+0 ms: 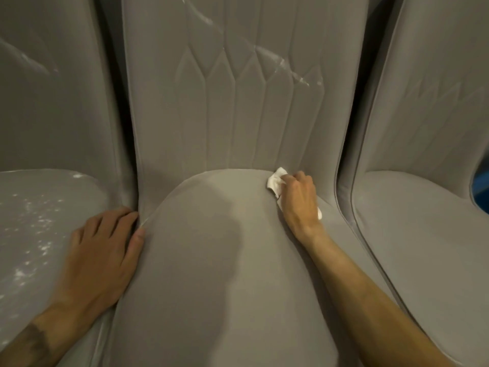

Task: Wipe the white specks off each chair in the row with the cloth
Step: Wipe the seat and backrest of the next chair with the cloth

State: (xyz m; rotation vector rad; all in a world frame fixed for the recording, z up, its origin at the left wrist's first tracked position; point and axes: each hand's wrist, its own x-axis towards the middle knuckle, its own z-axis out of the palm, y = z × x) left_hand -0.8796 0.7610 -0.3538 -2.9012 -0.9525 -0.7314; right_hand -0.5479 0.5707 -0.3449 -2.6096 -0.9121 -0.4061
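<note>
The right hand (pixel 299 200) has its grip clamped on the white cloth (pixel 275 181), fingers curled round the bunched fabric and pressing it onto the back right corner of the middle chair (pixel 211 260), right at the crease where the seat meets the backrest (pixel 238 123). The left hand (pixel 105 247) lies flat with its grip apart and holds nothing. It rests on the right edge of the left chair (pixel 16 115), with its fingertips at the gap between the two seats. The middle seat looks clean, but white streaks (pixel 288 67) cross the upper right of its backrest, and white specks (pixel 39 221) are scattered thickly over the left chair's seat. The right chair (pixel 423 234) shows no obvious specks, though faint marks on its backrest are too dim to judge. The main risk, as I judge it, is that the cloth pushes loose powder into the crease or the stitched grooves rather than lifting it. A loaded cloth could also smear residue back across the cleaned seat. The left hand sits close to the specked area and could carry powder onto the middle chair if it slides over. The high streaks could easily be missed if wiping stays low on the seat. No brand, label or writing can be read anywhere.
</note>
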